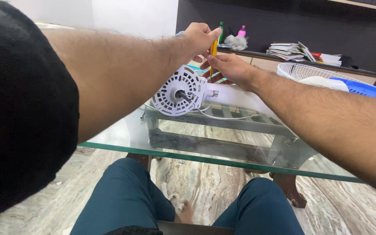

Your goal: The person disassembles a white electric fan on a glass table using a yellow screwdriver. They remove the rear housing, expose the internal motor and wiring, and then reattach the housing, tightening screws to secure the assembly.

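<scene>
Head view: left hand (200, 37) pinches the top of a yellow screwdriver (213, 52) held upright over a white fan motor housing (180, 91) on the glass bench (223, 159), right hand (228, 67) closed around its shaft.

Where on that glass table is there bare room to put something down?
The near strip of the glass table, between its front edge and the white fan motor, looks bare. It is crowded behind, where both hands hold a yellow screwdriver, and right, by the fan grille.
</scene>
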